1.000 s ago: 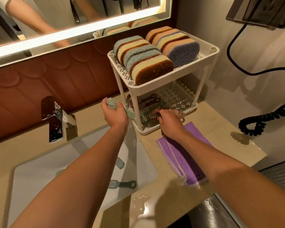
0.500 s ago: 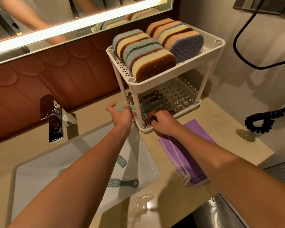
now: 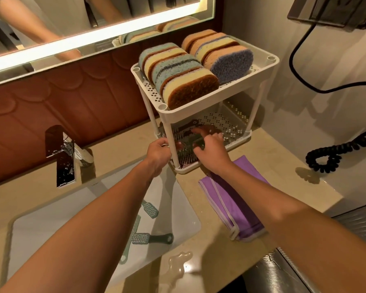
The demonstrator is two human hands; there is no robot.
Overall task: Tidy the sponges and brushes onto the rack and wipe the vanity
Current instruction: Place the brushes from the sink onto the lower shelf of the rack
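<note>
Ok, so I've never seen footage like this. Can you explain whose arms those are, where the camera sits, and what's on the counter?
There is no machine here: a person wears a wide-angle camera on the head, so you look down along both bare arms. A white two-shelf rack stands on a bathroom counter, with sponges on top and brushes on the lower shelf. The right hand reaches into that shelf and touches the brushes; the left hand is curled by the rack's front post. Whether either grips anything I cannot tell. More brushes lie in the sink, a folded purple cloth lies beside the rack, and a puddle sits near the front edge.
</note>
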